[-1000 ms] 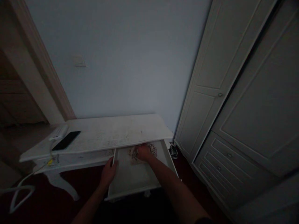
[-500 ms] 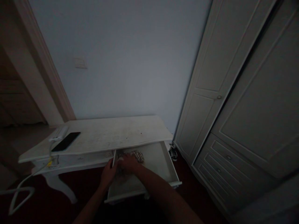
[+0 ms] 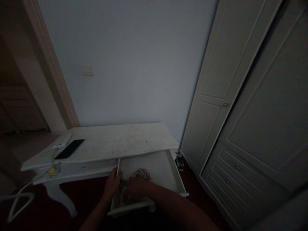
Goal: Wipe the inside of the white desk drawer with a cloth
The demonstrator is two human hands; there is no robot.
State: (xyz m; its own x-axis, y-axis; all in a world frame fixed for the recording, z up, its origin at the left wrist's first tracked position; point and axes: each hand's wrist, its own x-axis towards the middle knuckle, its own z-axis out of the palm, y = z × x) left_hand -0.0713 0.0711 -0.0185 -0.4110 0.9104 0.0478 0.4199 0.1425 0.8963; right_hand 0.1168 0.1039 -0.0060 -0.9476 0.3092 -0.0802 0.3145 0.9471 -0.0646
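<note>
A white drawer [image 3: 160,165] is pulled out from the white table. My left hand [image 3: 113,183] is closed around the top edge of the drawer's left side wall. Inside the drawer, toward its front left, is my right hand [image 3: 136,188], its fingers bent downward on something pale and dim that I cannot make out. A bunched, dark-and-light patterned item [image 3: 142,174], perhaps fabric, lies just behind the right hand. The fingertips of the right hand are hard to see in the dark.
On the white table [image 3: 125,138] lie a dark phone [image 3: 69,149] and a white power strip [image 3: 63,141] with a cable hanging at the left. A pale wardrobe [image 3: 211,122] stands at the right. Dark shoes [image 3: 179,163] sit on the floor beside the table.
My right hand has moved toward the drawer's front, and the patterned item has shifted the same way and shows more fully. My left hand stays on the side wall. The view has shifted slightly.
</note>
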